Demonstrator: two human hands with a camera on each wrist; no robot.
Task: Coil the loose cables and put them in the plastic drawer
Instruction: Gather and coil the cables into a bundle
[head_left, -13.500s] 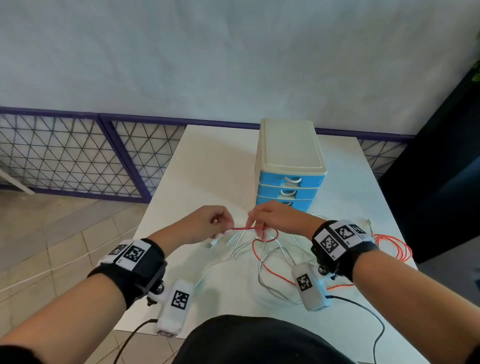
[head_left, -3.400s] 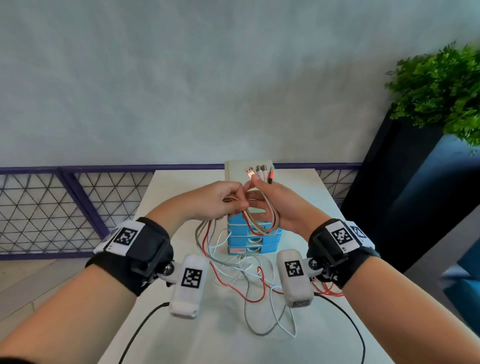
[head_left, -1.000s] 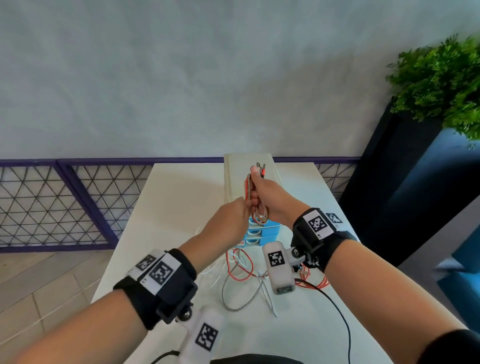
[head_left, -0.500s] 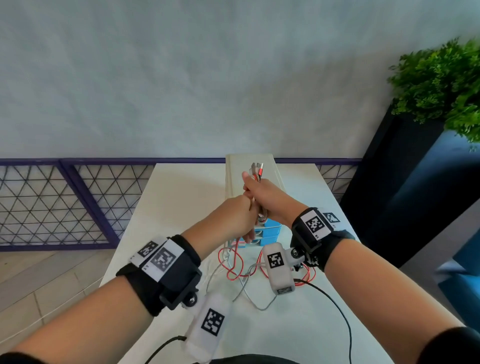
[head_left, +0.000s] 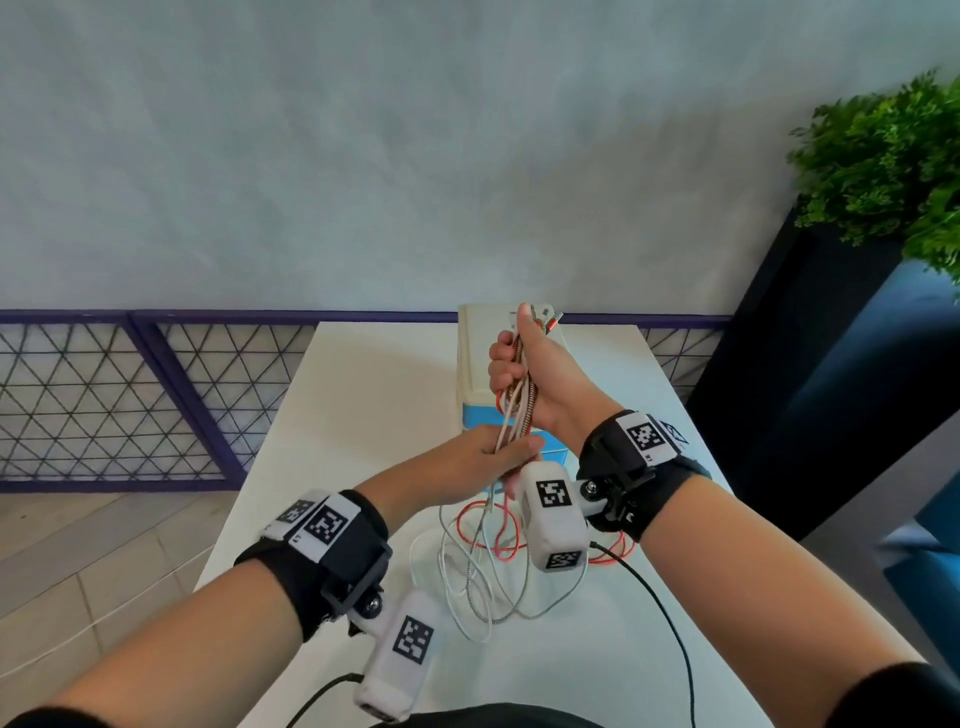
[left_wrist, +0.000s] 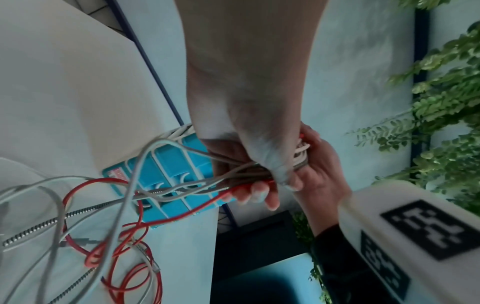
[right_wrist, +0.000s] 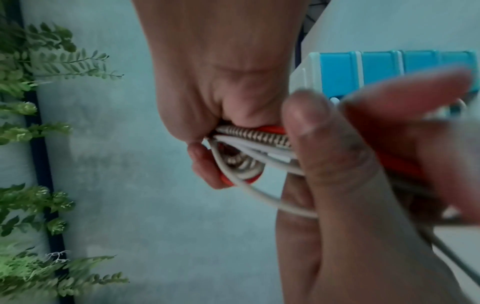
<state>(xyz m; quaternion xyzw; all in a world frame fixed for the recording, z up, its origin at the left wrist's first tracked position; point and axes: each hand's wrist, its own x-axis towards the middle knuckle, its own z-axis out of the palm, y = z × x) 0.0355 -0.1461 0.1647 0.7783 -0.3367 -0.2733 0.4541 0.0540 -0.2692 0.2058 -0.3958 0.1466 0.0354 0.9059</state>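
Observation:
My right hand (head_left: 519, 364) is raised in a fist round a bundle of cables (head_left: 522, 400): red, white and braided metal ones, with the plug ends (head_left: 548, 323) sticking out above it. The right wrist view shows short loops of the cables (right_wrist: 241, 162) gripped in the fist. Just below, my left hand (head_left: 498, 457) grips the same strands (left_wrist: 241, 174) where they hang down. The loose lengths (head_left: 483, 566) trail in tangled loops on the white table (head_left: 363, 405). The plastic drawer unit (head_left: 475, 384), cream top with blue drawers (left_wrist: 166, 170), stands behind my hands with its drawers closed.
A dark planter with a green plant (head_left: 893, 166) stands at the table's right side. A purple lattice railing (head_left: 130, 400) runs along the wall to the left. The table's right edge (left_wrist: 213, 236) lies close to the cable loops.
My left hand has slid down the cables, from beside my right hand to below it. The hanging strands are pulled straighter, and the loose loops on the table have shifted.

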